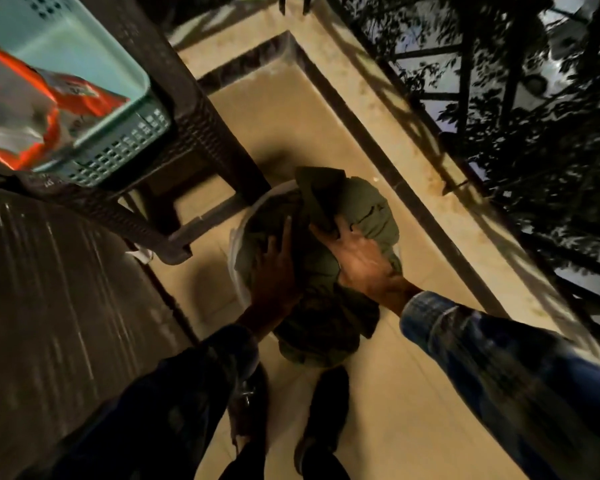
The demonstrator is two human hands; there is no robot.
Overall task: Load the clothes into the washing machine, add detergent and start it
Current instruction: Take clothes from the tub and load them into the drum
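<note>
A heap of olive-green clothes (329, 306) fills a pale round tub (238, 237) on the tiled floor, spilling over its near rim. My left hand (274, 268) presses into the left side of the heap, fingers curled into the cloth. My right hand (357, 258) lies on the right side, its fingers closed on a folded green piece. The dark washing machine top (49, 289) fills the left of the view. An orange and white detergent bag (32, 109) lies in a teal basket (118, 147) at upper left.
The teal basket rests on a dark woven-pattern plastic stool (201, 140) just left of the tub. A black metal railing (499, 133) with foliage behind it runs along the right. My two feet (323, 410) stand close below the heap on the beige floor.
</note>
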